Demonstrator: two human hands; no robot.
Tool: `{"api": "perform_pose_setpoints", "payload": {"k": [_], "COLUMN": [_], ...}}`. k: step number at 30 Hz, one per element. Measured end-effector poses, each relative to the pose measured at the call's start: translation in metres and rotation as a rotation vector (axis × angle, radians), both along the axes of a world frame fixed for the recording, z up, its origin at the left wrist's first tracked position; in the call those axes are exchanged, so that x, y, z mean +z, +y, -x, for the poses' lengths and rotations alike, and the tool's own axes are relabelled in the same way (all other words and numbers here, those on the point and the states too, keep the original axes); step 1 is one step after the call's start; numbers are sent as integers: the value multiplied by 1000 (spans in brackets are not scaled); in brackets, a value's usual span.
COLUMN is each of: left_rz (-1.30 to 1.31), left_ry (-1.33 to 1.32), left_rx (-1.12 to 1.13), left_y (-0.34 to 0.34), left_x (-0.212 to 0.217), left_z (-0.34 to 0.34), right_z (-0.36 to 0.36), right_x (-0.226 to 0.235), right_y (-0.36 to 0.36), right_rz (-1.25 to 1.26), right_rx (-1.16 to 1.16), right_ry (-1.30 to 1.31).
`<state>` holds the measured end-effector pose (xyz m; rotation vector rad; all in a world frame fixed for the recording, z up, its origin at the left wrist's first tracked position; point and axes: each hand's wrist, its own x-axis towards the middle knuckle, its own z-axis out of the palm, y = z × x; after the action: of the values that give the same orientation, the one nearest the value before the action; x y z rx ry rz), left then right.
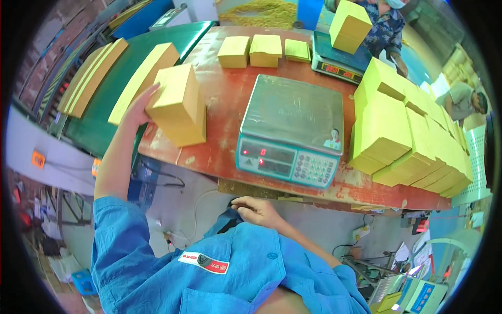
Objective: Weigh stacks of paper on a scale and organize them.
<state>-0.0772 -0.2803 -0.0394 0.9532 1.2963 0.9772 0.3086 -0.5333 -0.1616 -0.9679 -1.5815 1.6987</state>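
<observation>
At the table's left end, my left hand [140, 109] lies against the left side of a tall block of stacked yellow paper [180, 107]. Its fingers are stretched out along the block, not wrapped round it. The block stands tilted in view beside the green belt. My right hand [257, 212] hangs in front of my body, below the table's front edge, with loosely bent fingers and nothing visible in it. Nearest to it on the table is a digital scale [293, 112] with a bare grey pan and a lit display.
Long yellow paper stacks [144, 81] lie on the green conveyor belt [107, 86]. Smaller stacks [265, 51] stand at the red table's [219, 104] far edge. Many yellow blocks [384, 128] are piled right. Across the table, a person [384, 26] is by a second scale [334, 65] bearing a block.
</observation>
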Motion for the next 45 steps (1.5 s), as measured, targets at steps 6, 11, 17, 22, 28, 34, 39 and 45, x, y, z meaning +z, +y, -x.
{"api": "perform_pose_setpoints", "payload": {"k": [6, 11, 17, 22, 28, 34, 39, 45], "left_rz": [297, 346, 414, 458, 327, -53, 375, 395], "left_ry": [-138, -171, -112, -64, 91, 59, 12, -25], "left_rx": [-83, -198, -379, -376, -393, -557, -453, -459], "left_y": [30, 42, 43, 16, 18, 69, 73, 35], "left_x": [-3, -19, -18, -10, 4, 11, -13, -21], "left_z": [8, 12, -33, -58, -57, -92, -82, -54], "right_z": [109, 148, 117, 103, 100, 97, 97, 106], "right_x": [-26, -19, -30, -34, -38, -43, -40, -66], "right_y": [76, 115, 87, 59, 40, 35, 40, 23], "right_rz": [-32, 18, 93, 404, 549, 542, 558, 614], "right_rx": [-308, -507, -531, -536, -534, -470, -482, -439], "right_ry": [222, 189, 57, 145, 404, 380, 363, 422]}}
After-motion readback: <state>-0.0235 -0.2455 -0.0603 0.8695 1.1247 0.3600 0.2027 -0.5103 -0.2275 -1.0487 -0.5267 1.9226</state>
